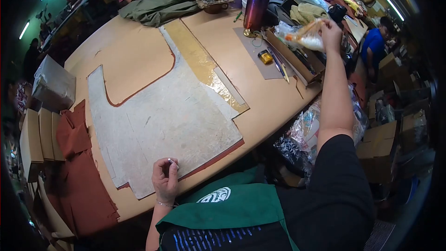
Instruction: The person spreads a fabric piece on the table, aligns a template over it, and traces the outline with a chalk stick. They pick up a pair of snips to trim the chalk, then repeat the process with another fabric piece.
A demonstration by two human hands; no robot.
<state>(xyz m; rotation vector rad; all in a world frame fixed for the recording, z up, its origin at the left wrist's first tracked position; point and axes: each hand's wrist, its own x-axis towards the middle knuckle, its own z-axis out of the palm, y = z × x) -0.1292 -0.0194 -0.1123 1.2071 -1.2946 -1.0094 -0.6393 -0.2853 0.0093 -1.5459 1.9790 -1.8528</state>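
My left hand (165,179) is closed in a pinch at the near edge of a large grey pattern sheet (153,125). A small whitish piece (172,161), too small to identify, shows between its thumb and finger. The pattern has a deep curved cutout, and reddish-brown cloth (213,157) peeks out along its edges. Stretched out to the far right, my right hand (331,37) grips a clear plastic bag (306,39) with white and orange in it. The bag hangs over an open cardboard box (297,60) holding pens and small tools.
A purple bottle (258,7), a yellow-and-black small item (265,56) and pencils (280,65) stand or lie near the box. Green cloth (160,2) is heaped at the back by a seated person. Reddish-brown fabric (86,181) drapes over the left edge; cartons (378,146) stack at right.
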